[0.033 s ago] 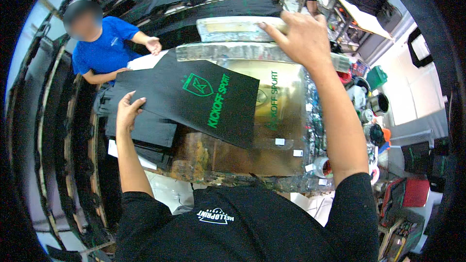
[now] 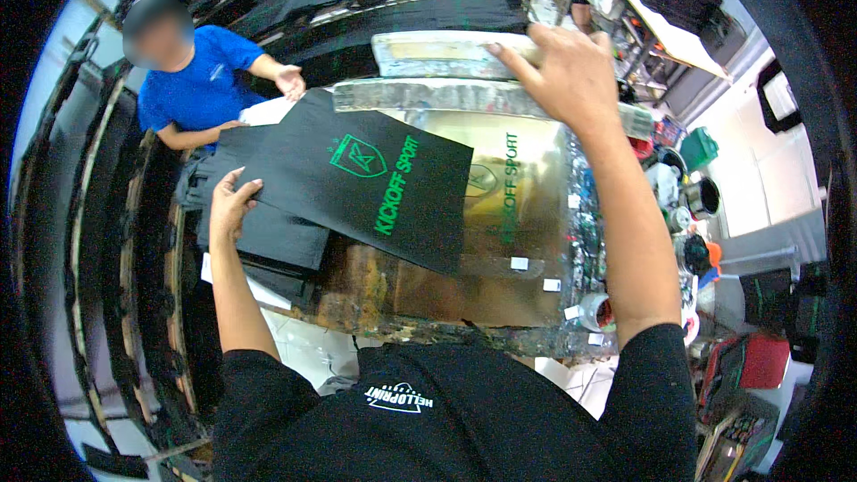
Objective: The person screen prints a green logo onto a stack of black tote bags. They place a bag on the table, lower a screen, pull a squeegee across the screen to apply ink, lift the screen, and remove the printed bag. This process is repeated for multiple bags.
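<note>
My left hand (image 2: pixel 234 203) pinches the near left edge of a black fabric panel (image 2: pixel 308 147) between thumb and fingers. The panel bears a green crest and lettering and slants over the work board (image 2: pixel 428 290). Beneath its left part lies a stack of black panels (image 2: pixel 281 250). At the far side, my right hand (image 2: pixel 571 80) is closed around the right end of a pale, stained squeegee-like bar (image 2: pixel 446 55), its thumb along the face. My palm passes over a raised, ink-stained frame bar (image 2: pixel 428 95); some fingers are hidden behind. Green print also shows on the golden board surface (image 2: pixel 540 147).
A person in a blue shirt (image 2: pixel 210 67) stands at the far left, one hand near the panel. Ink pots and containers (image 2: pixel 701 196) crowd the right side. Long racks with black pieces (image 2: pixel 420 18) run behind and to the left. Small white tabs (image 2: pixel 520 263) lie on the board.
The printed panel has shifted slightly left across the board with my left hand, showing a little more of the golden surface. My right hand keeps its grip. The view has shifted slightly.
</note>
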Demonstrator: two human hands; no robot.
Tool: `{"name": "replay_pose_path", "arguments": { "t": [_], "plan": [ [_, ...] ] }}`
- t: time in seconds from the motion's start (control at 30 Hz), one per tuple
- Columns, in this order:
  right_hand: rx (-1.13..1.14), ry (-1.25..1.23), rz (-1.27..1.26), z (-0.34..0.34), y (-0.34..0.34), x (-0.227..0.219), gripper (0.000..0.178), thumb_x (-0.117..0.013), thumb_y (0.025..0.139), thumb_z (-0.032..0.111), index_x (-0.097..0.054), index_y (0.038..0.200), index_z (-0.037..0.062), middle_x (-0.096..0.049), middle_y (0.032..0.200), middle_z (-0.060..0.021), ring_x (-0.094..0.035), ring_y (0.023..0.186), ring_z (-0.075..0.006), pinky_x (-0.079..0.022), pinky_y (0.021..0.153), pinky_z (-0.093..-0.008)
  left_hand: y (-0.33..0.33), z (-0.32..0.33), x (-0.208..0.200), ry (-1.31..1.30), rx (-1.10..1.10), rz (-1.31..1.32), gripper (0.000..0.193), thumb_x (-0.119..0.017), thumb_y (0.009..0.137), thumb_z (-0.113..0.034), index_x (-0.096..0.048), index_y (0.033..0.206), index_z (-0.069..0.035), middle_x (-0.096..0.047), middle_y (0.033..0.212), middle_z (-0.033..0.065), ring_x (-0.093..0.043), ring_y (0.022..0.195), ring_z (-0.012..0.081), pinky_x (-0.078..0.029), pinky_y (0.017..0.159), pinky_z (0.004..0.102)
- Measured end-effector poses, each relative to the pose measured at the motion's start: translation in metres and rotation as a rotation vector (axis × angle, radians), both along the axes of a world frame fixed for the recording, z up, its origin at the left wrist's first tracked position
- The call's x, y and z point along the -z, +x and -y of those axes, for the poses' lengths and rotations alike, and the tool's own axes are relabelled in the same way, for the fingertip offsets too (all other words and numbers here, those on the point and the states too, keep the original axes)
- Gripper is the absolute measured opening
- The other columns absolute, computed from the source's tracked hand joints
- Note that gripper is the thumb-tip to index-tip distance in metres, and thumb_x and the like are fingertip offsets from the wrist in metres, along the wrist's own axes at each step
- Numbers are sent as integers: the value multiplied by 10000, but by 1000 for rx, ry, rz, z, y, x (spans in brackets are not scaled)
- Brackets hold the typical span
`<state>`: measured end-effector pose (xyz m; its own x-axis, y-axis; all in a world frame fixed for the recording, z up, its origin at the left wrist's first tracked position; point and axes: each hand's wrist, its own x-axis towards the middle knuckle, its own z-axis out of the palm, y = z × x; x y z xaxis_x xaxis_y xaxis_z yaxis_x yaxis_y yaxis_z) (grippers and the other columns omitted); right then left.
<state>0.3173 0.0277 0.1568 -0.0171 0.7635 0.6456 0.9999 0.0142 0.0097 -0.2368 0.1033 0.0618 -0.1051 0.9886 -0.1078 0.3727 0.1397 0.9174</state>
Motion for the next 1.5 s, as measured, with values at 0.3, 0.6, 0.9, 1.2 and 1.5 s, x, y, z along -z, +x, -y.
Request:
{"name": "replay_pose_path", "arguments": {
  "t": [0.3,0.6,0.9,1.2,1.5],
  "plan": [
    [13,-70,-34,5,-12,-13,607,-583,996,632,-689,925,38,-734,904,-180,-703,937,-355,-427,866,-501,-174,-41,87,61,-587,-244,685,-855,888,-175,-521,1447,37,-711,984,145,-677,758,219,-563,683,362],
    [16,-41,-16,12,-13,-10,603,-601,990,625,-667,847,44,-721,847,-171,-688,896,-367,-426,852,-519,-49,102,163,411,123,-1001,668,-760,947,-456,-585,1446,-47,-556,1490,167,-516,1366,397,-358,1188,540],
    [25,-56,-39,15,-18,-16,592,-614,985,615,-668,845,42,-730,866,-168,-689,897,-365,-417,856,-515,-65,97,183,97,307,-1219,886,-522,1018,-672,-320,1675,-112,-244,1762,131,-163,1626,407,-111,1303,610],
    [7,-35,-53,16,-17,-14,587,-621,979,619,-655,840,49,-715,830,-164,-693,867,-360,-413,857,-512,-70,77,180,64,205,-1066,561,-443,1112,-516,-571,1540,-177,-514,1624,68,-385,1545,351,-235,1265,607],
    [-9,17,-50,13,-13,-9,600,-604,980,643,-655,836,62,-721,830,-146,-697,863,-350,-409,858,-508,41,56,86,235,574,-944,525,-454,1120,-464,-675,1412,-88,-626,1514,94,-487,1487,326,-312,1259,517]
  ]
}}
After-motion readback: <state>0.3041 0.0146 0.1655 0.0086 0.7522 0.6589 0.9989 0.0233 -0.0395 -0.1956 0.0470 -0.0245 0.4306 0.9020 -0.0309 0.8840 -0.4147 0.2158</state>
